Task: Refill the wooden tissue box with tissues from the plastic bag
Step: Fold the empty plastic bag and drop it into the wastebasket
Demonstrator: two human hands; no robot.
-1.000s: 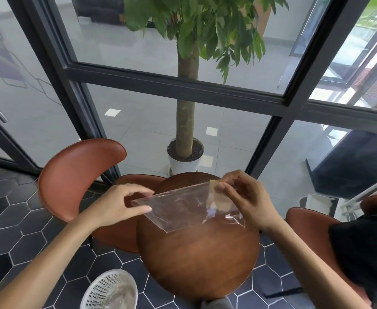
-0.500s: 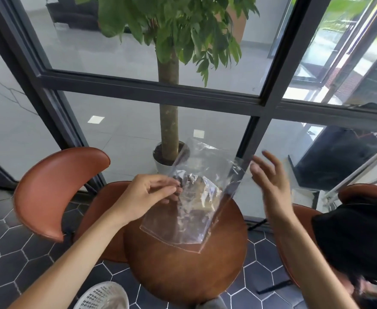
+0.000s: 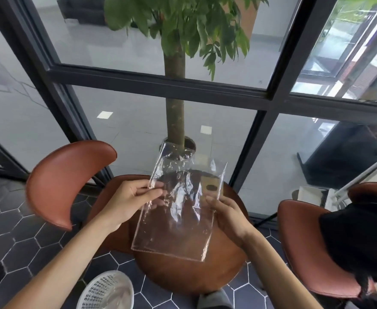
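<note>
A clear, crinkled plastic bag (image 3: 176,219) is held up over the round wooden table (image 3: 183,270), its open end pointing away from me. It looks empty. My left hand (image 3: 129,201) pinches the bag's left edge between thumb and fingers. My right hand (image 3: 227,215) grips its right edge, thumb on the front. Through the bag's upper right shows a tan wooden piece with a dark oval slot (image 3: 212,186), probably the tissue box, standing on the table behind the bag. No tissues are visible.
Brown chairs stand left (image 3: 65,181) and right (image 3: 305,241) of the table; a black item (image 3: 357,237) lies on the right one. A white mesh basket (image 3: 107,291) sits on the tiled floor at lower left. A potted tree (image 3: 175,108) and glass wall are behind.
My right hand, free half a second ago, has taken hold of the bag's right edge. The bag has turned from hanging at my left hand to spread between both hands.
</note>
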